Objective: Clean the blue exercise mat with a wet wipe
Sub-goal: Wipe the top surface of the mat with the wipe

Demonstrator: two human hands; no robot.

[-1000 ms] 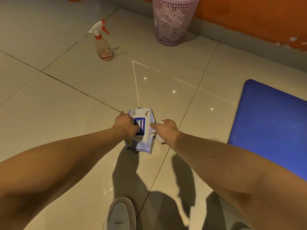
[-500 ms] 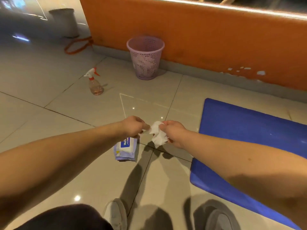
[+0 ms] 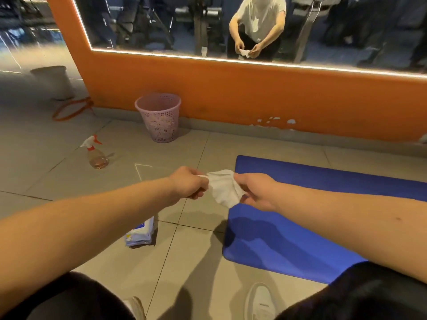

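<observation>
Both my arms stretched forward, bare. Left hand [image 3: 188, 183], right hand [image 3: 256, 192] each pinch crumpled white wet wipe [image 3: 223, 188] between them.

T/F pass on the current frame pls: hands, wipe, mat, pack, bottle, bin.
1. Left hand and right hand both hold the wet wipe. True.
2. The wet wipe is pressed flat on the blue mat. False: it hangs between the two hands, lifted off the mat.
3. The wipe pack lies on the floor, left of the blue mat. True.
4. The spray bottle lies on its side. False: it stands upright.
5. The pink basket stands near the orange wall. True.
</observation>
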